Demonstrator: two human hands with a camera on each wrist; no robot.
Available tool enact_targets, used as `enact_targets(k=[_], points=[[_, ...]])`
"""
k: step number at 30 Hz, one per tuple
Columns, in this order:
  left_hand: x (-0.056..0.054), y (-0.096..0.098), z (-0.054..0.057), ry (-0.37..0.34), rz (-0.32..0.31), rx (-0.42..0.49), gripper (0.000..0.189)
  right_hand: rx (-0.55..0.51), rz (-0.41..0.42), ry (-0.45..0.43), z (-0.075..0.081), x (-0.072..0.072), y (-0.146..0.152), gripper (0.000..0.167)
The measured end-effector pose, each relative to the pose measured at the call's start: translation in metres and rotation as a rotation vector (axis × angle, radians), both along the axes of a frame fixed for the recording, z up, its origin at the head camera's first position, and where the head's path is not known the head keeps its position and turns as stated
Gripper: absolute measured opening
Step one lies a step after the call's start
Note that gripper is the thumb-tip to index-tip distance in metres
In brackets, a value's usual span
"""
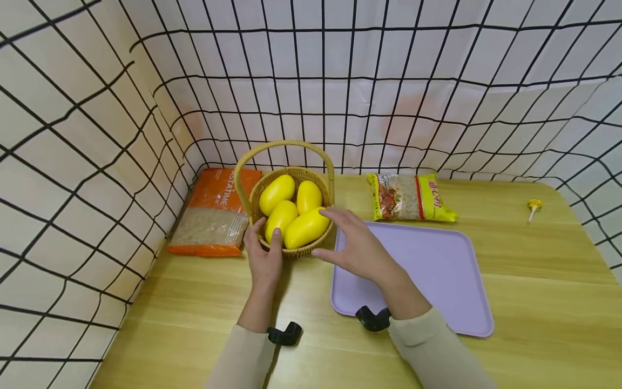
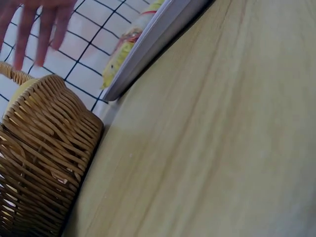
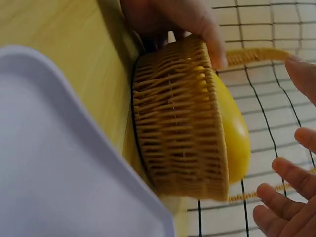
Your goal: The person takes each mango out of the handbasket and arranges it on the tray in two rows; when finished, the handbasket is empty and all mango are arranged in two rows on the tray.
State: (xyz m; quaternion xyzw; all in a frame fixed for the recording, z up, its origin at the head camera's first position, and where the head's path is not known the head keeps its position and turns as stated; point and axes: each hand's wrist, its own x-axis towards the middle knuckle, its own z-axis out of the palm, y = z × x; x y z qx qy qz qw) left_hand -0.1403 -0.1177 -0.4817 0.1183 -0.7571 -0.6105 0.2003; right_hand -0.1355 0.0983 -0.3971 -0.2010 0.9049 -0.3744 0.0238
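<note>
– Yellow front-right fruit [image 1: 307, 228]: where's it sitting, quick?

– Inside the wicker basket [image 1: 303, 252], with the other three fruits [image 1: 278, 195]. Basket's upright on the tabletop [image 1: 529, 281], arched handle [image 1: 285, 143] up.

– Long axis?

– Slanted in the head view, near-left end to far-right end. Far-right end points at the fingertips of the right hand [image 1: 362, 251].

– So the right hand is nearer?

– Yes. Fruit lies just left of it. Thumb and fingers spread, holding nothing; right wrist view shows a gap between fingers and fruit, so no contact logged.

– Left hand [image 1: 264, 262]?

– Grasping the basket's near-left rim, thumb hooked over, fingers down the outside wall. Both wrist views fit: the right wrist one shows that thumb over the rim, the left wrist one the woven side close up.

– Neighbours?

– Lilac tray [image 1: 418, 270] flat to the right, under the right forearm, nothing visible on it. Orange bag [image 1: 209, 213] just left of the basket, yellow-ended packet [image 1: 407, 198] behind the tray, lollipop [image 1: 534, 207] well apart, far right. Bag lettering partly hidden, skip it.
</note>
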Motion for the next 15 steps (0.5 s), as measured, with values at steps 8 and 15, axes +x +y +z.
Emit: enact_targets(k=[8,15], points=[[-0.001,-0.001,-0.004,0.030,-0.008,-0.017,0.042,0.178,0.184,0.010,0.012,-0.042,-0.023,0.077],[0.000,-0.001,-0.005,0.036,-0.013,-0.014,0.041,0.291,0.306,-0.010,0.014,-0.067,-0.032,0.074]])
